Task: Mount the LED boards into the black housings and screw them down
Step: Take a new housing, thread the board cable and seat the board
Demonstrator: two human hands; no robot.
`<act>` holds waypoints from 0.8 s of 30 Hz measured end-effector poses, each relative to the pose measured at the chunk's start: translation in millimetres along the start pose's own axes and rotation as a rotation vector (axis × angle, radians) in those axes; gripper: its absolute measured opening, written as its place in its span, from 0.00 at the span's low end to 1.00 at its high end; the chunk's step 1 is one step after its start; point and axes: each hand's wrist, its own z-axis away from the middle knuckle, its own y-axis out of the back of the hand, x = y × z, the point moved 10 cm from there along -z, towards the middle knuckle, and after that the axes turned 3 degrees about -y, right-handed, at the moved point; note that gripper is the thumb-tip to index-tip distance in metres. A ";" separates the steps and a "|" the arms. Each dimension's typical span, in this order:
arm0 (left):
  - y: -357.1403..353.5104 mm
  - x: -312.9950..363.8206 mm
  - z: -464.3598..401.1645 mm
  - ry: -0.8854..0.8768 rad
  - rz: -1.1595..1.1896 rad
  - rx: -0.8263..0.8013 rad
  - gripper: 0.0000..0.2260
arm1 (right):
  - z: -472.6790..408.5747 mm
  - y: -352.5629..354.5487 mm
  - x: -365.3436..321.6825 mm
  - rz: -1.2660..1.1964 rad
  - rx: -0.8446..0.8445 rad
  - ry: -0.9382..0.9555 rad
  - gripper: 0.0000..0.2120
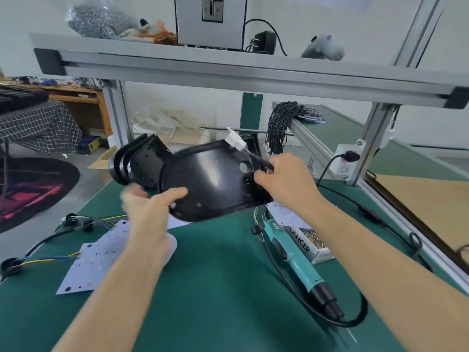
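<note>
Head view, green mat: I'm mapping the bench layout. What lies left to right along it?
Wired LED boards → left hand → black housing held up by both hands → right hand → teal electric screwdriver → screw box.

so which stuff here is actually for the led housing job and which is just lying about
For the job: black housing held in left hand and right hand; LED boards; electric screwdriver; box of screws; stacked housings.
Lying about: bundle of black wires; power socket; checked cloth.
</note>
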 end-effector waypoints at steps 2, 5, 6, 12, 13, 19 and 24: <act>6.8 59.8 -7.4 -0.473 -0.548 0.001 0.40 | -3.2 -0.5 -11.1 0.188 0.024 0.089 0.18; -52.4 52.1 -3.5 -0.393 -0.642 -0.558 0.41 | 2.0 -21.7 -35.8 0.325 -0.028 0.225 0.10; -64.6 39.6 0.4 -0.253 -0.587 -0.677 0.33 | 5.6 -28.8 -44.4 0.321 -0.048 0.268 0.08; -40.3 -24.2 -17.2 0.190 -0.151 -0.408 0.10 | 22.9 -31.3 -48.0 0.106 -0.052 0.243 0.19; -31.0 -33.4 -16.9 0.244 -0.101 -0.351 0.10 | 25.6 -24.0 -47.3 0.134 0.018 0.256 0.16; -7.4 -29.9 -17.7 0.176 0.028 -0.168 0.08 | 39.0 -30.5 -50.7 0.419 0.051 0.285 0.16; -13.8 -15.8 -7.6 0.065 0.055 -0.141 0.07 | 40.6 -44.8 -56.7 0.374 -0.023 0.250 0.18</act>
